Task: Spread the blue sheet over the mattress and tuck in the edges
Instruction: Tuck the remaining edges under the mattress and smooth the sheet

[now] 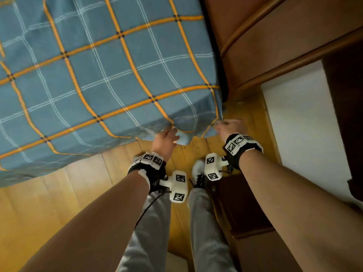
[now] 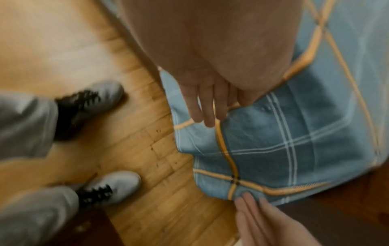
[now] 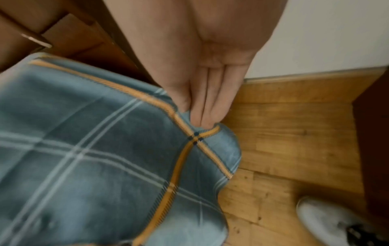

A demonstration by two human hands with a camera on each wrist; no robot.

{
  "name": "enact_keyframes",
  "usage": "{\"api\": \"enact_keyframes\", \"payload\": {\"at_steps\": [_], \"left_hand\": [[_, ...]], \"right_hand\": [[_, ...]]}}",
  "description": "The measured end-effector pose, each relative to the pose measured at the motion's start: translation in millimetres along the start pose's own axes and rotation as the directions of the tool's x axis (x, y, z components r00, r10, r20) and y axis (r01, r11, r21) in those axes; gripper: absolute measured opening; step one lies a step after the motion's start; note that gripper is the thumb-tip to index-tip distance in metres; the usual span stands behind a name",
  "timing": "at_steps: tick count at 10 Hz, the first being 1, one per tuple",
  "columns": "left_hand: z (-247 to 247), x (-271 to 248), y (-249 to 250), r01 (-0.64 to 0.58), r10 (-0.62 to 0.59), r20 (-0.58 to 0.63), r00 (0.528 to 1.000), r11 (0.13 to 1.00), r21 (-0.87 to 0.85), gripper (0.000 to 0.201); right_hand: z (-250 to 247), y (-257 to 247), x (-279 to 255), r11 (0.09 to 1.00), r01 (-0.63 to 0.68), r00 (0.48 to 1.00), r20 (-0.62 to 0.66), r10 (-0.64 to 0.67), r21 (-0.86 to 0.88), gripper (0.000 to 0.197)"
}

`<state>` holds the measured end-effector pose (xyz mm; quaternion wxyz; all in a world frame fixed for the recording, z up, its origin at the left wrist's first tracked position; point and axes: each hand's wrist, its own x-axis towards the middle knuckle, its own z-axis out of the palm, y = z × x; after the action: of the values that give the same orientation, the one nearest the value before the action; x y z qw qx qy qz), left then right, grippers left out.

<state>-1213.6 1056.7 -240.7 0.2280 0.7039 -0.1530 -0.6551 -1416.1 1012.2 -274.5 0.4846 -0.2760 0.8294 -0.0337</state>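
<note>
Hands work the hanging hem of the sheet (image 1: 98,75), a blue cloth with orange and white checks that covers the bed and drops over its near corner toward the floor (image 1: 59,203). The left hand (image 1: 166,139) is narrow, pinching the hem. In the left wrist view its fingers (image 2: 210,114) run nearly straight down the outer face of the cloth, while the thumb sits on the other side of a small fold. The right hand (image 1: 229,127) grips the hem at the very corner, just beside the brown wood board (image 1: 284,46) at the end of the bed. In its own wrist view the fingers (image 3: 206,103) lie straight and pressed together, their tips buried in a bunched bit of cloth against the thumb. Between the two hands the hem sags in a short loop above the floor. Both forearms reach forward and down from the body, wrists level with each other, the left palm turned inward, the right knuckles up. White shoes (image 1: 198,169) stand on the floor below the wrists, close to the bed's corner. Motion blur softens both wrist views.
</note>
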Motion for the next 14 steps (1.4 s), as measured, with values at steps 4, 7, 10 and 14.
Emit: {"api": "enact_keyframes", "payload": {"at_steps": [4, 7, 10, 14], "left_hand": [[-4, 77, -29, 0.186, -0.185, 0.13, 0.974, 0.322, -0.928, 0.057], [7, 72, -47, 0.169, -0.034, 0.165, 0.986, 0.151, -0.974, 0.075], [8, 95, -43, 0.174, 0.145, 0.187, 0.972, 0.101, -0.98, 0.045], [-3, 96, -36, 0.163, -0.005, 0.163, 0.987, 0.073, -0.984, 0.039]], "right_hand": [[42, -37, 27, 0.408, -0.405, 0.9, 0.436, 0.019, 0.818, 0.043], [49, -28, 32, 0.195, -0.466, 0.867, 0.489, -0.095, 0.863, 0.059], [66, -38, 36, 0.132, -0.404, 0.871, 0.425, -0.246, 0.905, 0.052], [59, -12, 33, 0.608, -0.31, 0.93, 0.366, 0.034, 0.731, 0.019]]}}
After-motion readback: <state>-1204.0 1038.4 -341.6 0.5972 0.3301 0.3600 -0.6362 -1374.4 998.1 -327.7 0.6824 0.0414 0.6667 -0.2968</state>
